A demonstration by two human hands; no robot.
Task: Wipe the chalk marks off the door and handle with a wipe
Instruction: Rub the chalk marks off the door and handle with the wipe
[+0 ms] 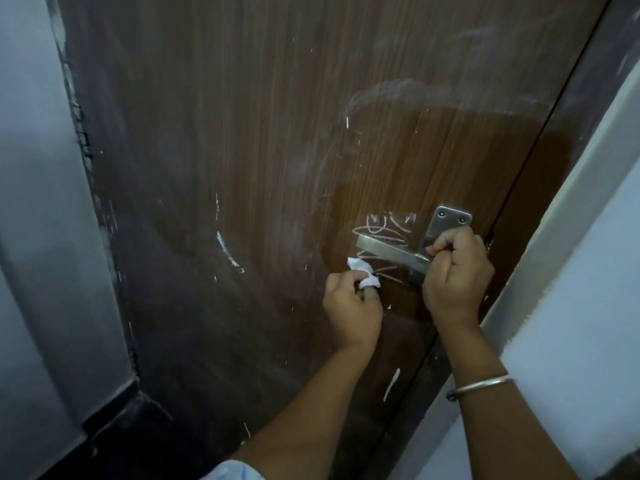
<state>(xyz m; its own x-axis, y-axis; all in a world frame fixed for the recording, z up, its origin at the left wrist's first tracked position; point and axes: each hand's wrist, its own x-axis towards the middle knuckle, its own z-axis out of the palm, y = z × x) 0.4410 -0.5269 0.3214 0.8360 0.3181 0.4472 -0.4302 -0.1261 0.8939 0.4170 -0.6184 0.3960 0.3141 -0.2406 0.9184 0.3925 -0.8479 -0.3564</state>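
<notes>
While gripping flat steel lever handle [388, 249] in right hand [457, 271], pinching crumpled white wipe [356, 264] in left hand [351, 306] just below handle's leftward tip.

A single wide-angle view comes from a camera worn on the person's head. It faces forward and tilts down at a brown door [242, 168], close enough that both hands reach it. The metal handle [388, 249] sits right of centre, slightly below the middle. Both forearms enter from the bottom edge below the handle. The left hand [353, 306] is just below-left of the handle and the right hand [457, 275] is on its right end. Far left of the handle a grey wall [34, 202] curves along the edge. To the right of the handle runs a pale door frame [571, 237].
</notes>
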